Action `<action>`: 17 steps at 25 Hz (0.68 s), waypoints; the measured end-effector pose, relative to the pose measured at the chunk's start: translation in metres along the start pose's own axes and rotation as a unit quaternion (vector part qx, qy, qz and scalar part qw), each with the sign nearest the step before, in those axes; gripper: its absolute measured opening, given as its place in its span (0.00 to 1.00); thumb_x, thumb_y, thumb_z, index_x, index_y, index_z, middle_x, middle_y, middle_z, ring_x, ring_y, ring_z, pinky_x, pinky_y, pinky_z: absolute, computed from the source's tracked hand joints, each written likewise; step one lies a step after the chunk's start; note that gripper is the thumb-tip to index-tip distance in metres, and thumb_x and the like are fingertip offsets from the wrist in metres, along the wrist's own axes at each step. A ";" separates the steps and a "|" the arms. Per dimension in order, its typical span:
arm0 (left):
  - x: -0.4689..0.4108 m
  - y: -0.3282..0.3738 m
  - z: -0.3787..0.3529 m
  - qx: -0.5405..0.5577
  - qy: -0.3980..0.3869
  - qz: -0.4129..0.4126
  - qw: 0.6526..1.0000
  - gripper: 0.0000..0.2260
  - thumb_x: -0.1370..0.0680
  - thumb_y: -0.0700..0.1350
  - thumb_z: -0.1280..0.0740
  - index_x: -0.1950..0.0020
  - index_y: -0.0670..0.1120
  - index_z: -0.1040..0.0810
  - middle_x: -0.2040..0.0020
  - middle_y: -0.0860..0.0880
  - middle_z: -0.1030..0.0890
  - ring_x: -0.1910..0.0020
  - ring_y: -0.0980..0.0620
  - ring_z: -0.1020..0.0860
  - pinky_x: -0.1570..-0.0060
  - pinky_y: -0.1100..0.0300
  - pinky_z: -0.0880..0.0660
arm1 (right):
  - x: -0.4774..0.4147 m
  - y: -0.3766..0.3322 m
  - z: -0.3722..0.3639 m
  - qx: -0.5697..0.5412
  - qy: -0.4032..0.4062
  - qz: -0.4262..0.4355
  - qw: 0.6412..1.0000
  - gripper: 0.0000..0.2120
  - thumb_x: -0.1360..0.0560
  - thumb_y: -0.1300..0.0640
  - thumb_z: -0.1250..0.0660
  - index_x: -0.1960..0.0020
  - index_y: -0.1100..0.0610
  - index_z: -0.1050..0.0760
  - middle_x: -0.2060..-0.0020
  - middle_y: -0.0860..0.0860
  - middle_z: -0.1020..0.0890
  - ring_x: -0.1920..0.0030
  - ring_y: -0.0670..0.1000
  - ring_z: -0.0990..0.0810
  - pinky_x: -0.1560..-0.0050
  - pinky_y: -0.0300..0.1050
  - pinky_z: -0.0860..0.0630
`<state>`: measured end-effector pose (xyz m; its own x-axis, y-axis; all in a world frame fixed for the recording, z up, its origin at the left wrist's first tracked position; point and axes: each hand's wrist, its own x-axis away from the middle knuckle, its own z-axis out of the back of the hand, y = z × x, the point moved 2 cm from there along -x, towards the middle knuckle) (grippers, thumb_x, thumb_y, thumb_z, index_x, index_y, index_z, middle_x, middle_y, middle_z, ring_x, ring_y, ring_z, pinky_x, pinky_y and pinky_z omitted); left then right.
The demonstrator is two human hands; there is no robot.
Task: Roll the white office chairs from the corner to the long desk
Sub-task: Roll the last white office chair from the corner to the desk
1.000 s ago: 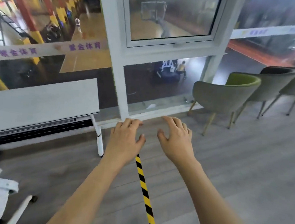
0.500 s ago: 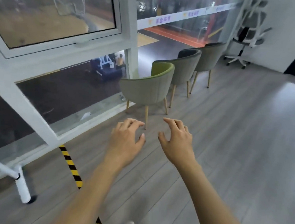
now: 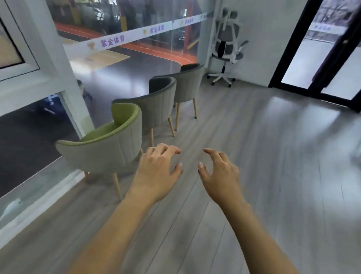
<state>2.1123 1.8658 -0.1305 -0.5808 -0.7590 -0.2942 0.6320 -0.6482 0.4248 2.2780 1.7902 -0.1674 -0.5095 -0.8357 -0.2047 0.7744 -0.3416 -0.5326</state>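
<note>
A grey plank floor [image 3: 270, 169] is laid out along a glass wall [image 3: 137, 73] on the left, and a sports hall can be made out through it. Both bare arms are held out in front, over the floor.

The left grip [image 3: 157, 171] is kept loose, fingers half curled and spread, and nothing is held in it. Same deal for the right grip [image 3: 219, 174]: fingers bent, thumb apart, nothing touched. The two are held near each other, thumbs facing, not touching.

Just beside the left grip, a green-lined tub chair [image 3: 110, 144] is parked on wooden legs by the glass. Two more are lined up behind it along the glass, a dark-lined tub chair [image 3: 158, 104] and then a far tub chair [image 3: 189, 83].

The white office chair [image 3: 225, 49] is found way off in the far corner, upright on its star base against the white wall, between the glass and a black-framed door [image 3: 324, 51]. It's kept well apart from both grips. Something dark and blurred is cut off at the right edge; what it is can't be told.
</note>
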 end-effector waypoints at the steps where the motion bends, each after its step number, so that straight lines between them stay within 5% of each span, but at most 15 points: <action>1: -0.029 0.008 -0.010 0.002 -0.006 -0.015 1.000 0.15 0.20 0.53 0.36 0.34 0.54 0.26 0.37 0.53 0.26 0.36 0.51 0.30 0.37 0.54 0.31 | -0.023 0.014 0.004 0.005 0.010 -0.010 1.000 0.23 0.20 0.45 0.37 0.26 0.47 0.32 0.31 0.48 0.25 0.34 0.53 0.25 0.31 0.52 0.34; 9: -0.288 0.062 -0.127 -0.021 -0.052 -0.105 0.993 0.17 0.20 0.55 0.36 0.32 0.55 0.27 0.35 0.53 0.27 0.34 0.50 0.31 0.34 0.52 0.32 | -0.256 0.148 0.025 -0.002 0.054 -0.061 0.997 0.21 0.19 0.45 0.37 0.27 0.47 0.30 0.33 0.47 0.24 0.36 0.53 0.24 0.31 0.53 0.34; 17: -0.559 0.110 -0.224 -0.025 -0.058 -0.089 0.994 0.16 0.21 0.54 0.35 0.33 0.54 0.27 0.34 0.53 0.30 0.32 0.50 0.34 0.34 0.52 0.33 | -0.529 0.265 0.065 0.016 0.054 -0.058 0.997 0.20 0.20 0.44 0.39 0.30 0.48 0.27 0.36 0.49 0.22 0.37 0.53 0.23 0.30 0.56 0.33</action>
<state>2.6216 2.2054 -0.1112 -0.7393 -0.6213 -0.2597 0.5362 -0.7764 0.3312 2.7772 2.1135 -0.1472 -0.6327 -0.7391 -0.2312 0.7185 -0.4488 -0.5314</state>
